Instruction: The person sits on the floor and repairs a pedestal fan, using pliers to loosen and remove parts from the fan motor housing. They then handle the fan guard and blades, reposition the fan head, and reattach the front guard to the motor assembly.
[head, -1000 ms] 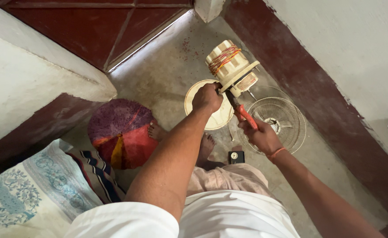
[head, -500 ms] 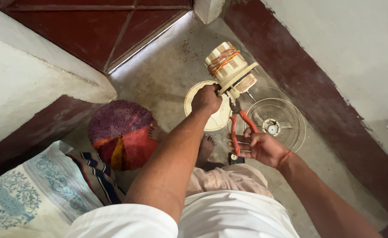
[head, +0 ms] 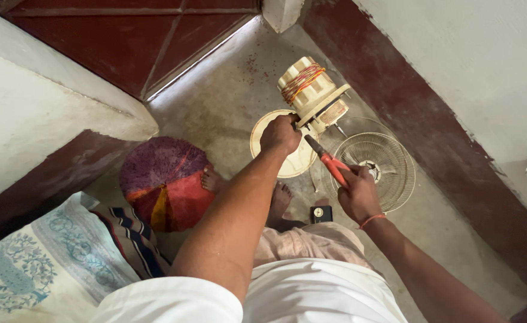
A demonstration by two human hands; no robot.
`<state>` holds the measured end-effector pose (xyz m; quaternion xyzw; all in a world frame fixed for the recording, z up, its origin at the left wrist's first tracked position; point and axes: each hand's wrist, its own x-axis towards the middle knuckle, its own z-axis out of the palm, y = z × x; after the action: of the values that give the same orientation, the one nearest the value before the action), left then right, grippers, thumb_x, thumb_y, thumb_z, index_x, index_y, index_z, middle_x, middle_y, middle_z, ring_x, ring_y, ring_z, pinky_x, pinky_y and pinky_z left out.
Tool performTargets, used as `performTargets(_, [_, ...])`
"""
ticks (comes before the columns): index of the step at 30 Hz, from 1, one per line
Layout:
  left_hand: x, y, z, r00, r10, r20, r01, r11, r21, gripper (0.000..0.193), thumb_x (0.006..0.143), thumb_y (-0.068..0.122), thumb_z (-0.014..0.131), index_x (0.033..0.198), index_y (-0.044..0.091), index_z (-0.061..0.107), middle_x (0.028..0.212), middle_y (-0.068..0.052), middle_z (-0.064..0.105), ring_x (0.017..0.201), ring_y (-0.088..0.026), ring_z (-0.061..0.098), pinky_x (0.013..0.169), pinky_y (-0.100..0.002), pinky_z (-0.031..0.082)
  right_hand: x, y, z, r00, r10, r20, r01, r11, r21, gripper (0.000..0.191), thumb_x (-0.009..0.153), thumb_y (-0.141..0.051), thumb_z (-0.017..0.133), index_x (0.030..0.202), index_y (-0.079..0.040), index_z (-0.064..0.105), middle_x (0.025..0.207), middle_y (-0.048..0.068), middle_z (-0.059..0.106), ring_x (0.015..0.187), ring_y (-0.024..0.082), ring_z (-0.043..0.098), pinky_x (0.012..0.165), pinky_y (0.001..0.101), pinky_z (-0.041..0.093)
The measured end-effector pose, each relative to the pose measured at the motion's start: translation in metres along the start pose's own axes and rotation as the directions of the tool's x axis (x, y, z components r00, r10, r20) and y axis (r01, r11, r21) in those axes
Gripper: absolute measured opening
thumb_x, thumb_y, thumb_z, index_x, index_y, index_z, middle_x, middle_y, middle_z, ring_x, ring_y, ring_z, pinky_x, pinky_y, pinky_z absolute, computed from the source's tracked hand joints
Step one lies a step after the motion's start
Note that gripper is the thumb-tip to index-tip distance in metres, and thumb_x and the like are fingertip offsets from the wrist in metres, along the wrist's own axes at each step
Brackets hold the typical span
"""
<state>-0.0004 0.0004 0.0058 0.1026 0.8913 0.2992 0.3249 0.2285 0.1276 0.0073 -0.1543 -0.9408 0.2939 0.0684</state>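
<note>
Centrally, the left hand [head: 280, 134] gripped a cream plastic fan motor housing [head: 312, 96] wound with orange-red wire; the right hand [head: 359, 194] clasped red-handled pliers [head: 328, 161].

Soft, even daylight fills the scene, brightest on the pale wall [head: 485, 66] at upper right, with no harsh glare. Faint, diffuse shadows lie on the concrete floor [head: 221, 101] just below the left hand [head: 279, 134] and beneath its fingers. Focus is sharp at the centre, while the wide lens bends lines near the edges and the white shirt [head: 311, 296] nearest the camera is slightly soft.
</note>
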Motion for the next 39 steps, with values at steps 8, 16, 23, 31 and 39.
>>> performTargets(8, [0.002, -0.001, 0.001, 1.0, 0.004, 0.001, -0.004, 1.0, -0.003, 0.04, 0.086, 0.024, 0.067, 0.125, 0.033, 0.072, 0.113, -0.008, 0.076, 0.106, -0.03, 0.071, 0.089, -0.044, 0.057, 0.001, -0.027, -0.012, 0.993, 0.11, -0.029, -0.114, 0.966, -0.233, 0.059, 0.072, -0.003, 0.066, 0.129, -0.017, 0.07, 0.133, 0.019, 0.056, 0.116, 0.041, 0.052, 0.099, 0.0523, 0.044])
performTargets(16, [0.001, -0.001, 0.001, 1.0, 0.0, 0.001, 0.0, 1.0, -0.007, 0.04, 0.085, 0.023, 0.067, 0.125, 0.031, 0.072, 0.114, -0.009, 0.075, 0.107, -0.03, 0.071, 0.089, -0.044, 0.057, 0.01, -0.041, -0.015, 0.994, 0.09, -0.065, -0.105, 0.947, -0.304, 0.06, 0.074, -0.004, 0.065, 0.132, -0.022, 0.07, 0.136, 0.017, 0.054, 0.122, 0.04, 0.05, 0.1, 0.0537, 0.042])
performTargets(23, [0.0, -0.001, 0.001, 1.0, 0.017, -0.012, -0.017, 1.0, 0.0, 0.042, 0.085, 0.021, 0.065, 0.125, 0.032, 0.072, 0.112, -0.009, 0.075, 0.106, -0.03, 0.071, 0.089, -0.045, 0.057, 0.014, -0.039, -0.012, 0.994, 0.086, -0.066, -0.103, 0.946, -0.307, 0.058, 0.074, -0.004, 0.066, 0.13, -0.02, 0.071, 0.135, 0.016, 0.055, 0.12, 0.04, 0.05, 0.099, 0.0522, 0.043])
performTargets(31, [0.001, 0.0, 0.0, 1.0, 0.005, -0.005, -0.005, 1.0, 0.007, 0.042, 0.086, 0.022, 0.066, 0.126, 0.033, 0.071, 0.112, -0.009, 0.076, 0.105, -0.03, 0.071, 0.088, -0.045, 0.057, 0.022, -0.015, -0.009, 0.978, 0.201, 0.062, -0.198, 0.979, -0.042, 0.038, 0.084, -0.009, 0.063, 0.119, -0.018, 0.076, 0.118, 0.016, 0.068, 0.104, 0.036, 0.064, 0.092, 0.0468, 0.053])
performTargets(39, [0.001, 0.0, 0.0, 1.0, 0.02, 0.001, -0.02, 1.0, -0.001, 0.043, 0.086, 0.021, 0.065, 0.125, 0.035, 0.072, 0.112, -0.008, 0.077, 0.105, -0.03, 0.072, 0.088, -0.044, 0.058, 0.043, -0.019, -0.036, 0.54, 0.358, 0.762, -0.842, 0.236, 0.486, 0.048, 0.08, 0.002, 0.045, 0.123, 0.002, 0.066, 0.125, 0.015, 0.07, 0.105, 0.026, 0.072, 0.095, 0.0463, 0.06])
